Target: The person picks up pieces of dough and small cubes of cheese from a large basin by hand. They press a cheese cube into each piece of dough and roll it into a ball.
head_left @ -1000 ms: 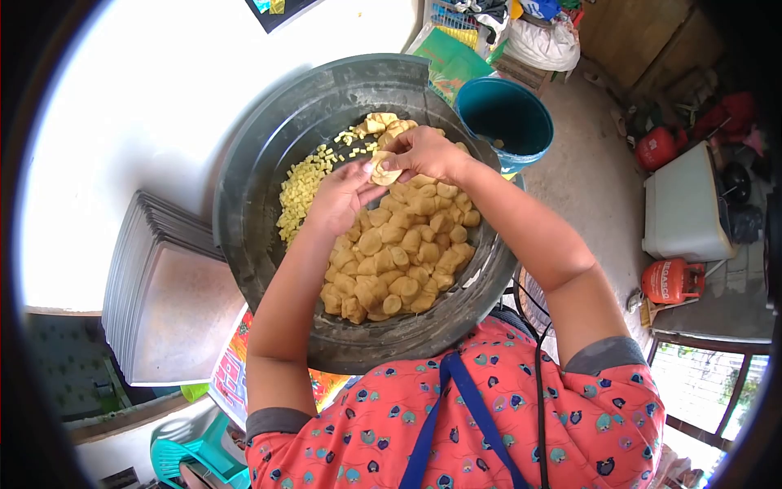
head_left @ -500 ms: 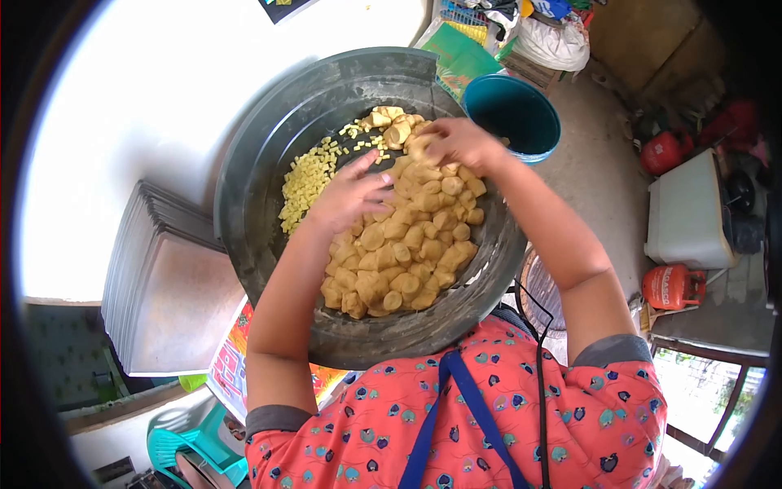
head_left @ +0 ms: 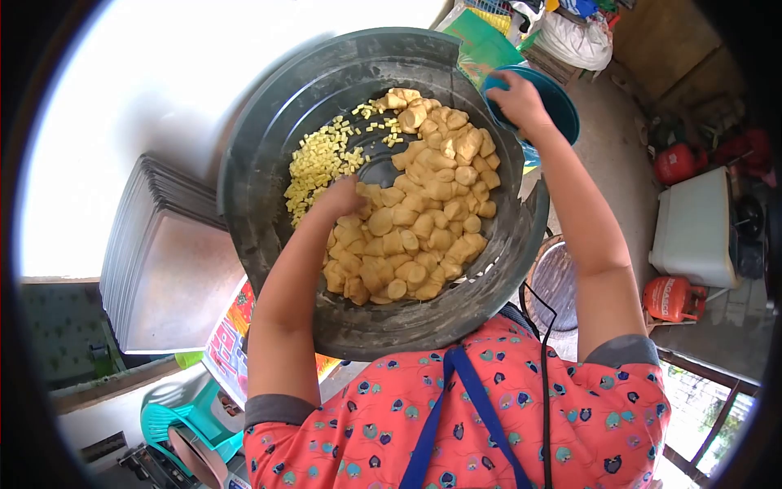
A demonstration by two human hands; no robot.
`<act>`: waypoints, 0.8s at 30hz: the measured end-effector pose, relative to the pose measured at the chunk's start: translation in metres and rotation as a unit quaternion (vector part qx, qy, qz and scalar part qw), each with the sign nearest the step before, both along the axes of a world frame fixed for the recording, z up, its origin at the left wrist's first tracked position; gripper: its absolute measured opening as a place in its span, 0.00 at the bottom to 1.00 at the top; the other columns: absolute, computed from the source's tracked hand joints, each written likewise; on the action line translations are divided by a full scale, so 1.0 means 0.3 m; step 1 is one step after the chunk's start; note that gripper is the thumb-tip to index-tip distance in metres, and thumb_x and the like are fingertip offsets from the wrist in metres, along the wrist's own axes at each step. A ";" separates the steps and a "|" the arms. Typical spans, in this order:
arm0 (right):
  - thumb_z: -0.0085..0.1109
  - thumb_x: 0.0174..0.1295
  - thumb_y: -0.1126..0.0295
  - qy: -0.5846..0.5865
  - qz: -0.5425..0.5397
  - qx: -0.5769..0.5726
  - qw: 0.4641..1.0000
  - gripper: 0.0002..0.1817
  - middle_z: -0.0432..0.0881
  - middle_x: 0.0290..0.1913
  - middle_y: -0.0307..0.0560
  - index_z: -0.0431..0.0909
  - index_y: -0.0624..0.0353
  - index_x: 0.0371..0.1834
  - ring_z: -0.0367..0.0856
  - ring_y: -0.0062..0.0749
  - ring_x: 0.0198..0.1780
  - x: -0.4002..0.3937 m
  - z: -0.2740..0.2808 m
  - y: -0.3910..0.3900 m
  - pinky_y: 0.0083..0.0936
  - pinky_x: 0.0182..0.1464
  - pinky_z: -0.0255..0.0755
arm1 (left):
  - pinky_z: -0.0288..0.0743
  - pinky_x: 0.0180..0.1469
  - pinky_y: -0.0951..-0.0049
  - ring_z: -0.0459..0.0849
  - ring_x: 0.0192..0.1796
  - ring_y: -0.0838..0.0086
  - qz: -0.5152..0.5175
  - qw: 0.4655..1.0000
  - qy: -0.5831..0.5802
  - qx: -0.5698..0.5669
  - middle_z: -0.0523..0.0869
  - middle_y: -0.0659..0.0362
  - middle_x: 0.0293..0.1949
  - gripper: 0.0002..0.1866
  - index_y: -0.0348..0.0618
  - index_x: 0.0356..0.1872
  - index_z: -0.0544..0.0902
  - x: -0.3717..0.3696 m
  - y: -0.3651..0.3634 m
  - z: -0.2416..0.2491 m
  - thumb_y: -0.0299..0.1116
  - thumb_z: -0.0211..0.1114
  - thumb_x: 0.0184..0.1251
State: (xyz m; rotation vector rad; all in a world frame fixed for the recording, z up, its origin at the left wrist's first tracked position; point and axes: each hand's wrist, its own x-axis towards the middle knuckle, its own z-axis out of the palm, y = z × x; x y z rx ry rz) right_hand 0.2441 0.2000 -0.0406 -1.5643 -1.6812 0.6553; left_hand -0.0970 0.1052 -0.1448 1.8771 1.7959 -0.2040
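A wide black basin with a broken rim is in front of me, tilted in view. Many lumps of tan dough fill its middle and right side. Small pale yellow cubes are heaped along its left. My left hand rests at the left edge of the dough with fingers curled down; what they hold, if anything, is hidden. Over the mouth of a teal bucket, outside the basin, is my right hand. Its fingers are bent but apart, and nothing shows between them.
A stack of metal trays leans at the left. Below it is a teal plastic chair. A round wooden stool stands to the right of the basin. Farther right are a white box and a red gas cylinder.
My right hand has left the dough at the basin's far side and moved right, over the bucket. My left hand has lowered onto the dough, its fingers curling in.
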 end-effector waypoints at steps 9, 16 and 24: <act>0.56 0.52 0.69 -0.118 0.264 -0.111 0.951 0.17 0.81 0.45 0.53 0.78 0.58 0.46 0.79 0.42 0.47 -0.401 -0.022 -0.071 0.32 0.51 0.72 | 0.71 0.53 0.62 0.79 0.51 0.54 0.157 0.979 -0.109 0.076 0.81 0.42 0.46 0.25 0.36 0.54 0.74 -0.105 0.059 -0.001 0.41 0.63 0.58; 0.50 0.55 0.76 -0.285 0.311 -0.072 0.904 0.19 0.77 0.51 0.48 0.77 0.50 0.51 0.75 0.41 0.53 -0.658 -0.352 -0.005 0.34 0.52 0.71 | 0.71 0.53 0.63 0.77 0.52 0.54 0.092 0.987 -0.067 0.113 0.78 0.46 0.51 0.22 0.42 0.50 0.78 -0.202 0.077 -0.071 0.34 0.67 0.50; 0.46 0.61 0.71 -0.392 0.338 0.011 0.856 0.16 0.71 0.57 0.46 0.77 0.48 0.51 0.66 0.40 0.62 -0.785 -0.468 0.024 0.39 0.62 0.60 | 0.60 0.60 0.47 0.66 0.62 0.57 -0.140 0.989 0.045 0.021 0.71 0.56 0.60 0.32 0.63 0.61 0.70 -0.062 0.015 -0.022 0.25 0.60 0.51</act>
